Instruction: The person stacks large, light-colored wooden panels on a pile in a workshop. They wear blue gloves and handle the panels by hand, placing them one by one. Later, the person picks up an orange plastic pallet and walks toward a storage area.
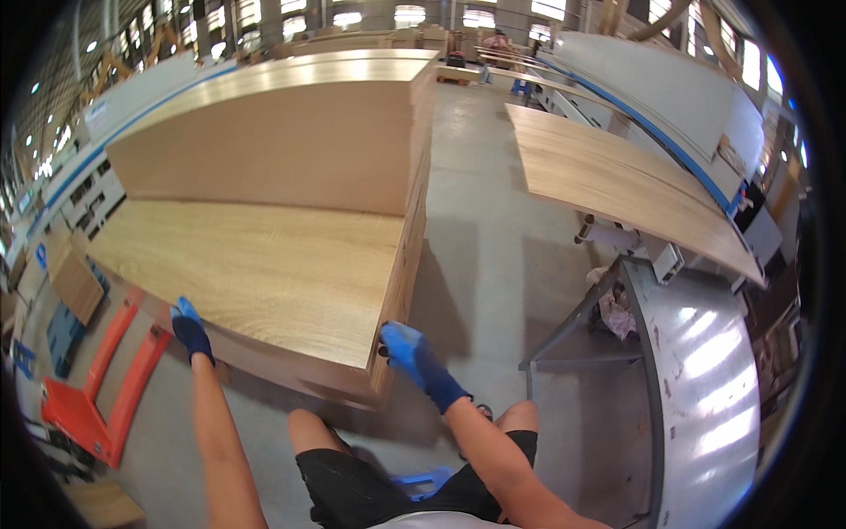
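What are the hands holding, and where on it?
The top wood panel of the stack: left hand on its near edge by the left corner, right hand at the near right corner. Both gloved; the finger grip itself can't be made out.

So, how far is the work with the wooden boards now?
Done: one board already lies on the machine table at right. In hand: left hand and right hand grip the top sheet at its near corners. Left: the tall stack behind is untouched.

Left of your left hand an orange pallet jack (92, 388) sits on the floor. Right of your right hand stand a shiny metal table (705, 370) and a wood panel (617, 181) lying flat beyond it.
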The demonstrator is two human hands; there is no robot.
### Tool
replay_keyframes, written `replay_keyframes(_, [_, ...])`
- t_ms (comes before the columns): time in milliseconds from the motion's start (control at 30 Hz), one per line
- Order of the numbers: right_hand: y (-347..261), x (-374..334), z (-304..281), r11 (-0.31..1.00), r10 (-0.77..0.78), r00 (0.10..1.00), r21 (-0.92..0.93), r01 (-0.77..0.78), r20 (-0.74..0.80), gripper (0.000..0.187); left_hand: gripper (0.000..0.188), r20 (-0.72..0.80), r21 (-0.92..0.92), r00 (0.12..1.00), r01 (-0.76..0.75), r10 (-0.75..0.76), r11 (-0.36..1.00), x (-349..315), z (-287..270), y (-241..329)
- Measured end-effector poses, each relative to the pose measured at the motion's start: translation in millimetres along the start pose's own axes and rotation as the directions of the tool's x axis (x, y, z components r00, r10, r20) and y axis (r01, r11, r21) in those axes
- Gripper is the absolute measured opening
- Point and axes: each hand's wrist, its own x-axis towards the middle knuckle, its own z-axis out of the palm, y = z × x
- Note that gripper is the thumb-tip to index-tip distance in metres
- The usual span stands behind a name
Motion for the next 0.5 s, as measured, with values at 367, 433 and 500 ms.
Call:
replay_keyframes(367, [-32.3,-58.3,-254.4,0.351,-0.414,0.87,0.835,0.425,-0.269,0.058,0.021,0.523,-0.169,0.733,0.59,-0.435,0.79,-208.0,-8.5,-37.0])
replay_keyframes(433, [-56.9,-63.2,-272.2,0.31,-0.425,0.851,0.833,0.457,-0.309,0.066,0.02,0.645,-0.183,0.72,0.471,-0.256,0.863,-276.0,-29.8,-55.1])
replay_keyframes(500, [-77.5,-89.6,-312.6,0.351,-0.413,0.804,0.74,0.574,-0.428,0.071,0.022,0.79,0.062,0.505,0.498,-0.347,0.865,-372.1,-31.2,36.3])
